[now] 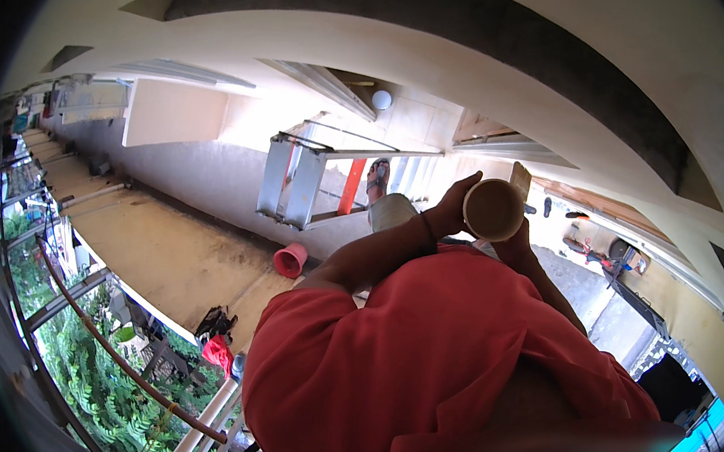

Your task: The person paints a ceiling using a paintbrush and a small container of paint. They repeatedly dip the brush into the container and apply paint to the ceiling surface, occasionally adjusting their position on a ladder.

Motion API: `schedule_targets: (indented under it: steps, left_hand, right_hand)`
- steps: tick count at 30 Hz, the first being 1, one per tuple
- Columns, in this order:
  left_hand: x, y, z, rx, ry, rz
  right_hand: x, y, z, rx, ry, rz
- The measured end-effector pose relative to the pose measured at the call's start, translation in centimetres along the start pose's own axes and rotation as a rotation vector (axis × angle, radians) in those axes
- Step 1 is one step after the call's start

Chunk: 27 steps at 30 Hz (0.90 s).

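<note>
In front of my red shirt (425, 333), my left hand (456, 206) grips a round, pale-rimmed container (493, 211) by its left side. The inside looks light brown; I cannot tell how full it is. My right hand (516, 244) is against the container's lower right side, and its fingers are mostly hidden behind it. A flat, beige, blade-like piece (520, 178) juts out past the far right of the rim. What holds that piece is hidden by the container.
A metal stepladder (297, 180) with an orange-red part stands left of my arms. Below it, a red bucket (290, 261) lies tipped on a tan ledge (145, 238). A railing (73, 297) borders greenery at left. Footwear (547, 206) lies on the floor at right.
</note>
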State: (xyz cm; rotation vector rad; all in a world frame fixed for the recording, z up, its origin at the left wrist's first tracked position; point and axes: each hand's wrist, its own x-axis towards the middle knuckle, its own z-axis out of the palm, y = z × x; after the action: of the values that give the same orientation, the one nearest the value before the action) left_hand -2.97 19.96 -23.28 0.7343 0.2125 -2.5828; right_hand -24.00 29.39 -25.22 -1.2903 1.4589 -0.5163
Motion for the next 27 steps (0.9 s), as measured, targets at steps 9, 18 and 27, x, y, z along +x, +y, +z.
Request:
schedule_targets:
  steps: [9, 18, 27]
  left_hand:
    - [-2.0, 0.4, -0.3, -0.006, -0.109, -0.081]
    - [-2.5, 0.4, -2.4, -0.218, -0.21, -0.029]
    - [-4.0, 1.9, -3.8, -0.097, -0.318, 0.199]
  right_hand:
    - [2.2, -0.4, -0.6, 1.033, -0.026, 0.101]
    - [3.7, -3.4, -0.8, 0.538, 0.174, 0.244]
    - [0.7, 0.6, -4.6, -0.339, 0.072, 0.343]
